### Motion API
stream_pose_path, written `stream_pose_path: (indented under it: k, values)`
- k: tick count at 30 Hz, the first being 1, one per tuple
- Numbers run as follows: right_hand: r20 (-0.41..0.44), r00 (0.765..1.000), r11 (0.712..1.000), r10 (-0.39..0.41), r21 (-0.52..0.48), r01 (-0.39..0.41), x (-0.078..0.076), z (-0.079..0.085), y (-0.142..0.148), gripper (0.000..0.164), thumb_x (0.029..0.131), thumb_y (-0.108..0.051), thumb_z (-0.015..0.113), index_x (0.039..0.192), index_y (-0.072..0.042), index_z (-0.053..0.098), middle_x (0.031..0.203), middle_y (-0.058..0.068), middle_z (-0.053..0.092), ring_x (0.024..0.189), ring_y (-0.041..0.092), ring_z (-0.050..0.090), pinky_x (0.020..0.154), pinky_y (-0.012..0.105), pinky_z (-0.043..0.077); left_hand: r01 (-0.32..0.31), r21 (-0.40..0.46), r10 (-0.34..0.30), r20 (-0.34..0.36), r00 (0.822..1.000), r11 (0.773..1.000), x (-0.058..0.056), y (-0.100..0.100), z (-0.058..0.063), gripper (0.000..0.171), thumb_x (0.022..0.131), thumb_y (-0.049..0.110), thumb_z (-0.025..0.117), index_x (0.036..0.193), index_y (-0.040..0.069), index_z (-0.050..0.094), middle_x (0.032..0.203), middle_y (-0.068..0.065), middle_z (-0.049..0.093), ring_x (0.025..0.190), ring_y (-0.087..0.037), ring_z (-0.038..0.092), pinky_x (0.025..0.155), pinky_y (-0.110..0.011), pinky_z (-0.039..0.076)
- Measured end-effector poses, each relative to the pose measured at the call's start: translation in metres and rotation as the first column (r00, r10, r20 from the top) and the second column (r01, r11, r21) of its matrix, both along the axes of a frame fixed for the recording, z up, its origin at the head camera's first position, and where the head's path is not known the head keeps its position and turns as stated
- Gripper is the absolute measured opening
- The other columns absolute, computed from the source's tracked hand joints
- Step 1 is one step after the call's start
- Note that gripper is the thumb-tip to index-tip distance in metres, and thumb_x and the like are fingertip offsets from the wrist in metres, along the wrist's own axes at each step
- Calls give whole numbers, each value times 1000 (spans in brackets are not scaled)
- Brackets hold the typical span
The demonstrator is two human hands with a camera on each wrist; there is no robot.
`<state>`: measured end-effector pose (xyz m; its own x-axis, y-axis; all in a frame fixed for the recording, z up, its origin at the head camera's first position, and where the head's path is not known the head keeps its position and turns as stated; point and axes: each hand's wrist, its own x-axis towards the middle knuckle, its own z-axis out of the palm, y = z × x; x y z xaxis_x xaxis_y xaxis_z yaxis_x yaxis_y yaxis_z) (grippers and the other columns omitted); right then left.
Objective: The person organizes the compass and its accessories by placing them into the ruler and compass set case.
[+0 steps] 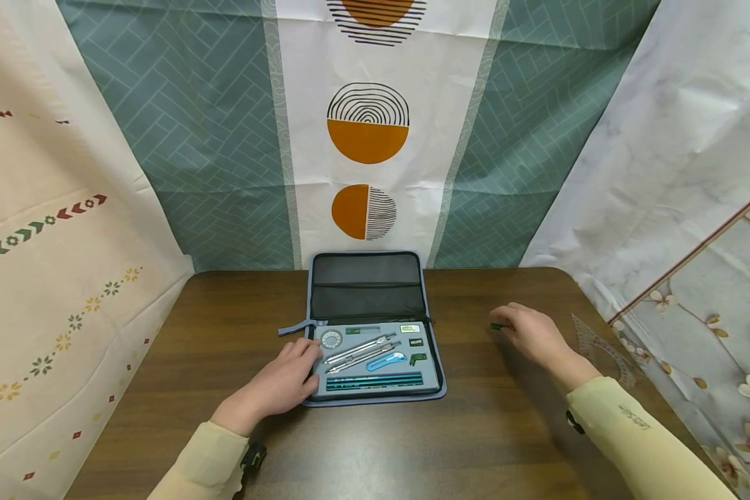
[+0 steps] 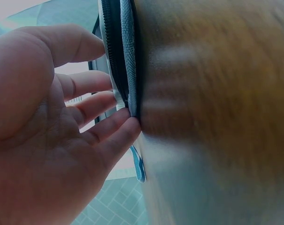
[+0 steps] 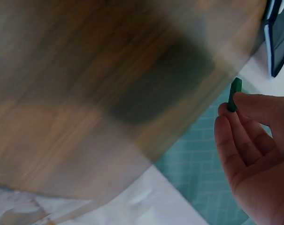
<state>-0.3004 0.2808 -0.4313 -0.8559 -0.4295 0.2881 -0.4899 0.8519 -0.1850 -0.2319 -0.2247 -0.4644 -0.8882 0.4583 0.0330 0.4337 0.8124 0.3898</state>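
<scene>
An open zip-up geometry set case point(image 1: 375, 398) lies on the table, its mesh-pocketed lid folded back. My left hand point(image 1: 290, 375) rests on the case's left edge; in the left wrist view, the fingertips and thumb touch the zipped rim point(image 2: 127, 61). Off to the right of the case, above the table, my right hand point(image 1: 534, 337) pinches a small dark green piece point(image 3: 234, 93) between thumb and fingers. Its exact kind cannot be made out. The tray holds compasses point(image 1: 359, 351), a blue cutter point(image 1: 386, 361), green pencils point(image 1: 375, 381), a sharpener point(image 1: 416, 342) and an eraser point(image 1: 410, 329).
A clear protractor point(image 1: 603, 351) lies near the table's right edge, beyond the right forearm. A round white dial-like disc point(image 1: 331, 339) sits at the tray's upper left. The zip pull strap point(image 1: 296, 327) sticks out leftward. Patterned cloths hang behind and beside the brown table point(image 1: 406, 451).
</scene>
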Motion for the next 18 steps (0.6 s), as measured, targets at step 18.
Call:
stream_pose_path:
  k: [18]
  values:
    - [-33,998,993,62,-103,-65,-10,1,-50,34,94,12,78,123,-4,79,117,10,79,103,32,77,89,55,61,3,10,-3,4,1000,1000,1,1,2,36,105,10,67,139,0,62,155,-23,53,139,-41,49,114,-57,49]
